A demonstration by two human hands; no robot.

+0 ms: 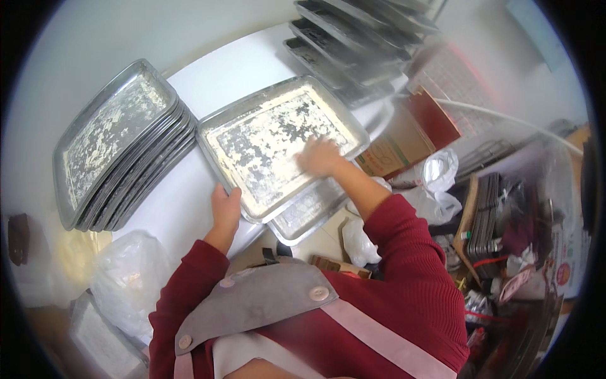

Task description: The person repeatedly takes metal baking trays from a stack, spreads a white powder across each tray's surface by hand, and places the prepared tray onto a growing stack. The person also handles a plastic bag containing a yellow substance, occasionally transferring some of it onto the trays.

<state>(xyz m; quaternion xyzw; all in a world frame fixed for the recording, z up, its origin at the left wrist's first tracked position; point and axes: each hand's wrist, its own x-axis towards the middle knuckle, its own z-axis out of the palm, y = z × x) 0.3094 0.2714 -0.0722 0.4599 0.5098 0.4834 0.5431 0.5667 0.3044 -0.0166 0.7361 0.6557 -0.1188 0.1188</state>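
A rectangular metal baking tray (265,137) lies before me, its bottom and inner edges coated in patchy pale-yellow residue. At its near left corner, my left hand (226,208) grips the rim, thumb showing and the other fingers largely hidden. My right hand (319,157) is over the tray's right half, at the coated surface. Motion blurs its fingers, so whether anything is in them cannot be made out. Beneath the near edge, a second metal tray (307,213) juts out over the table's edge.
To the left rises a tall stack of similar trays (118,137) on the white table (232,71). More dark trays (350,42) are piled at the back right. Right of the table stand a cardboard box (402,137) and white plastic bags (438,184). A filled clear bag (130,279) sits front left.
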